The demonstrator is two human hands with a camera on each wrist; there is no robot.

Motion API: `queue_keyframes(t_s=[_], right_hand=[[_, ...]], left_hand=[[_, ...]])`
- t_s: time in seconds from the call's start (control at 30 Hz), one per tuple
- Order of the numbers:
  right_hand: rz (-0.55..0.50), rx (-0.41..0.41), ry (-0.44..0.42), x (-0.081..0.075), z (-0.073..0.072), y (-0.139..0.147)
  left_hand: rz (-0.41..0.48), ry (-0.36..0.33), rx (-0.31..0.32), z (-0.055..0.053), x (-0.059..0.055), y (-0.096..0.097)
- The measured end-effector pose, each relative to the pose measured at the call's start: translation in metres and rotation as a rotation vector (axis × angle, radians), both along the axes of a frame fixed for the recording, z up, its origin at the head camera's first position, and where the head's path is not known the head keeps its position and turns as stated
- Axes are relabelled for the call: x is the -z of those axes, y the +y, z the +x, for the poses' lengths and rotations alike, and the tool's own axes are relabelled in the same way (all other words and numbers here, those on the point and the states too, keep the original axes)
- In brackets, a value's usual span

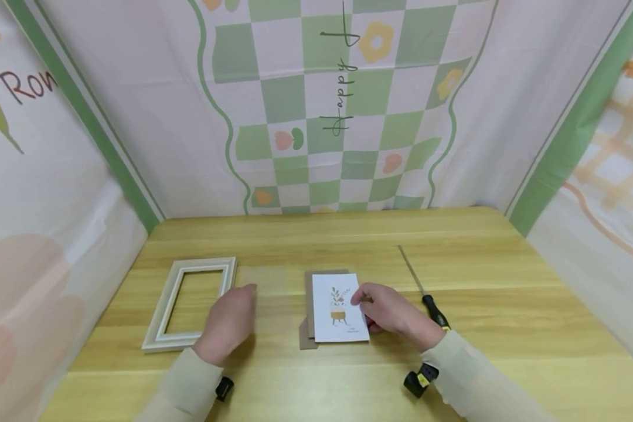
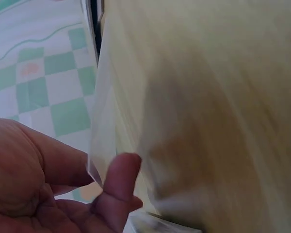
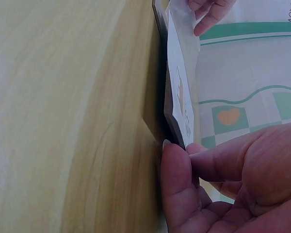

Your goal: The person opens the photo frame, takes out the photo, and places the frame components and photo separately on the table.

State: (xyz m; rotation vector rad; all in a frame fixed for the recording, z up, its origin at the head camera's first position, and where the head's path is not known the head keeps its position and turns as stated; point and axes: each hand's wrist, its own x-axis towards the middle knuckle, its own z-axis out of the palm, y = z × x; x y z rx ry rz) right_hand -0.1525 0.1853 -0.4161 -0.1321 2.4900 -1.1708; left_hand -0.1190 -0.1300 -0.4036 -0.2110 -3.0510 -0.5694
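Note:
My left hand (image 1: 229,319) pinches a thin clear sheet (image 2: 103,111) by its edge; in the head view this sheet is only a faint pale patch right of the fingers. Below that wrist lies part of a white picture frame (image 1: 160,305), its middle open to the table. The right hand (image 1: 387,308) pinches the right edge of a white card (image 1: 324,319) printed with a potted plant. Under the card is a brown backing board (image 1: 309,293), with a brown flap (image 1: 307,337) showing at its lower left. Whether those fingers also grip the board I cannot tell.
A screwdriver (image 1: 412,269) with a black handle lies right of the card, its handle partly behind the right wrist. The wooden table (image 1: 322,240) ends at a patterned cloth (image 1: 322,94), and similar cloths hang at both sides. Small black devices sit at both wrists.

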Motion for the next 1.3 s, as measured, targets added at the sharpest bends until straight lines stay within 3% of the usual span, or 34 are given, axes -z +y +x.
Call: queue_keyframes(t_s=[0.13,0.4,0.67,0.77,1.0,1.3], right_hand=[[0.005,-0.007,0.004,-0.001,0.000,-0.001],[0.011,-0.005,0.005,0.001,0.000,-0.001],[0.013,-0.010,0.012,0.001,0.000,-0.001],[0.020,-0.014,0.014,0.001,0.000,0.000],[0.018,-0.011,0.013,0.001,0.001,-0.001],[0.015,-0.021,0.036,0.001,0.000,0.001]], left_hand=[[-0.066,0.027,0.006,0.004,0.000,0.004],[-0.141,-0.006,-0.017,0.005,0.000,0.010],[-0.184,0.100,0.012,0.010,0.003,0.014],[-0.193,0.106,0.037,0.013,0.003,0.019],[-0.249,-0.014,0.191,0.019,0.004,0.034],[-0.225,-0.116,0.215,0.024,0.007,0.034]])
